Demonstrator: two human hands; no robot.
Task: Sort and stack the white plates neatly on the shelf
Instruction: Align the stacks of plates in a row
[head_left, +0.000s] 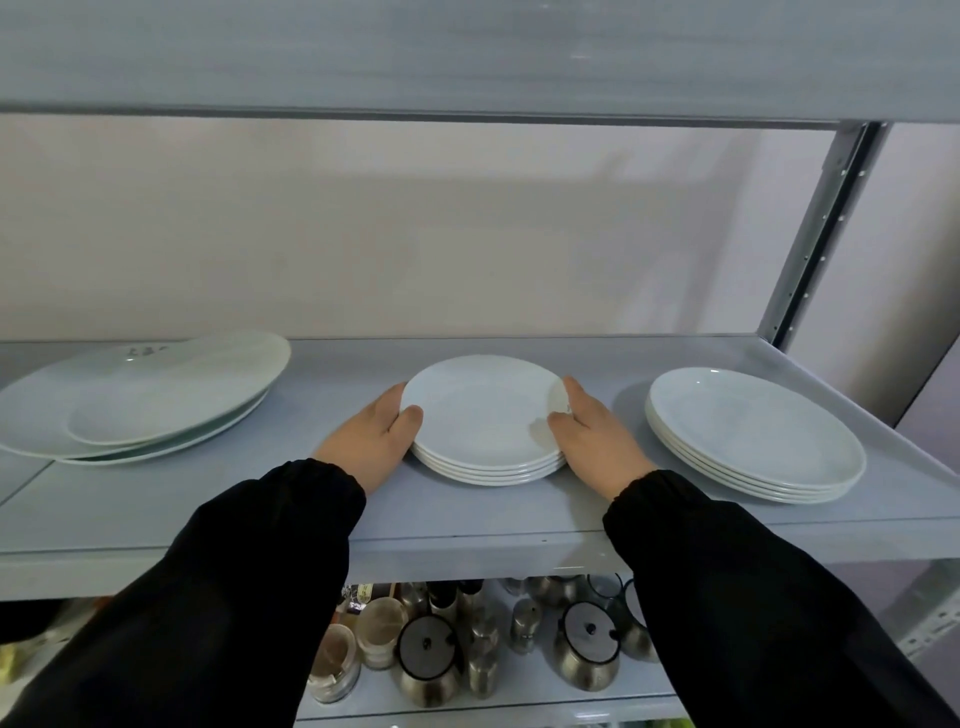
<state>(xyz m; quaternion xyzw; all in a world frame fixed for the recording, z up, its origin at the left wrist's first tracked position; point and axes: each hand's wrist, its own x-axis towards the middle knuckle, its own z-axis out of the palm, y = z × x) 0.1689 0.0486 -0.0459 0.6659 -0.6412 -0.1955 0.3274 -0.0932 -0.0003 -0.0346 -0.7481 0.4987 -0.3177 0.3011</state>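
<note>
- The left hand (371, 439) and the right hand (592, 434) bracket the small plate stack (485, 421) from opposite sides, each grip clamped on its rim: thumbs lie over the top plate's edge and fingers curl round the far side. Pressing in from both sides looks meant to square the rims one above another.
- The small stack, about 4 plates by the edges showing, sits flat on the shelf (467, 512), between the 2 grips and a little back from the front lip.
- Well outside the right grip lies the larger plate stack (753, 434), 4 or so plates already lined up, apart from the small stack; keeping sizes in separate piles seems the point.
- Well outside the left grip lies the untidy pile (140, 400): wide plates lying askew with a smaller dish resting tilted on top. I judge this the part left to sort.
- Below the grips, on the lower shelf, stand metal pots (584, 652) and jars, unrelated to the task.
- Black sleeves (234, 597) cover both forearms to the wrist.
</note>
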